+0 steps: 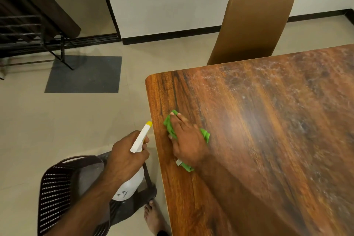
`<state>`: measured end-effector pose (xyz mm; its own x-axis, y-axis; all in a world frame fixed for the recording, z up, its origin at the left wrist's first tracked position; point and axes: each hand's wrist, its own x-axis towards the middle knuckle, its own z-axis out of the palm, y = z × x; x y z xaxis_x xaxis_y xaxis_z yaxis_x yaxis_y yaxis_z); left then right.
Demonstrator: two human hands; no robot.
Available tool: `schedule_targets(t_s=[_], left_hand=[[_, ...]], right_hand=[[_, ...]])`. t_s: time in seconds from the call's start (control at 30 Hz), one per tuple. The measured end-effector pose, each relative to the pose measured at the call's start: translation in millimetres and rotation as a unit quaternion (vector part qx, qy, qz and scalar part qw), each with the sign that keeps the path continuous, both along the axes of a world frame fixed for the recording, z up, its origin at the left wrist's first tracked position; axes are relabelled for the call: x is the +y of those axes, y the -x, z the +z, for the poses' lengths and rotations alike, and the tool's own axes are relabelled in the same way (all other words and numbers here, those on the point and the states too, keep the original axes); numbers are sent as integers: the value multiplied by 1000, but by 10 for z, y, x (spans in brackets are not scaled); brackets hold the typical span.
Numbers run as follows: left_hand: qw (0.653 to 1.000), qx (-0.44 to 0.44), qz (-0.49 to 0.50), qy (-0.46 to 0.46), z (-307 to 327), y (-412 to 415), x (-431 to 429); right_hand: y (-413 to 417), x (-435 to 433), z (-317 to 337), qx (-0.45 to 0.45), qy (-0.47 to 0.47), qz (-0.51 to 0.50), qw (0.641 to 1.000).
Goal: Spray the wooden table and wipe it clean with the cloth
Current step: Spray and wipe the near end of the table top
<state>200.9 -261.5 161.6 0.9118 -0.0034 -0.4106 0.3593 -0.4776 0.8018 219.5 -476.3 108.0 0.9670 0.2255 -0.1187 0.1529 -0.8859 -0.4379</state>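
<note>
Head view: small dark marks on the white spray bottle (132, 183) were too blurred to read. Your left hand (125, 156) kept a closed grip round its neck, just off the counter (268, 120). Your right hand (186, 140) lay flat, fingers straight, pressing the green cloth (168, 126) near the counter's left edge and hiding most of it.
</note>
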Motion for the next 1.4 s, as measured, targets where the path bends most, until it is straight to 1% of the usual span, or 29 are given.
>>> schedule_targets(t_s=[0.07, 0.13, 0.23, 0.3, 0.37, 0.4, 0.47, 0.57, 0.63, 0.73, 0.8, 0.83, 0.97, 1.0, 1.03, 1.13, 1.17, 1.2, 1.23, 1.33, 1.4], left_hand=[[1000, -2, 1, 1, 10, 39, -20], [1000, -2, 5, 1, 3, 86, -30], [1000, 3, 16, 7, 6, 166, -60], [1000, 6, 28, 10, 2, 214, -83], [999, 8, 33, 12, 14, 275, -101], [999, 6, 33, 14, 22, 309, -108], [999, 3, 32, 16, 46, 367, -118], [999, 1, 34, 15, 64, 464, -122], [999, -4, 35, 7, 71, 530, -123], [999, -6, 46, 12, 95, 626, -160], [998, -2, 52, 24, 129, 685, -206], [998, -1, 54, 28, 132, 713, -226], [999, -5, 52, 14, 108, 817, -264], [999, -7, 50, 9, 110, 840, -280], [999, -9, 49, 3, 115, 853, -296], [999, -13, 49, -4, 146, 894, -361], [999, -14, 46, -5, 146, 905, -370], [999, -14, 43, -3, 144, 918, -380], [999, -13, 42, -5, 141, 936, -393], [999, -14, 30, -17, 121, 992, -409], [999, -13, 27, -21, 125, 1023, -413]], right_hand=[[-205, -191, -25, -26, 24, 47, 998], [-230, -256, -50, -40, 23, 59, 997], [145, -57, -34, -40, -21, 46, 998], [478, 63, -38, -48, -28, 85, 995], [575, 37, -71, -60, -31, 107, 992], [506, -20, -72, -56, -35, 87, 994], [249, -137, -72, -37, -36, 5, 999], [32, -198, -83, -50, -27, -94, 994], [218, -97, -85, -54, -41, -93, 993], [726, -27, -43, -64, -63, -19, 996], [805, -138, -105, -71, -67, 24, 995], [732, -206, -141, -62, -62, 17, 996], [493, -270, -201, -53, -61, -111, 991], [554, -214, -187, -56, -62, -113, 990], [661, -153, -176, -61, -66, -92, 992], [1076, -152, -146, -73, -61, 48, 994], [1096, -218, -168, -78, -63, 75, 992], [1056, -293, -183, -80, -61, 75, 992], [988, -351, -207, -74, -58, 48, 994], [828, -376, -222, -63, -65, -87, 992], [939, -240, -179, -53, -62, -113, 990]])
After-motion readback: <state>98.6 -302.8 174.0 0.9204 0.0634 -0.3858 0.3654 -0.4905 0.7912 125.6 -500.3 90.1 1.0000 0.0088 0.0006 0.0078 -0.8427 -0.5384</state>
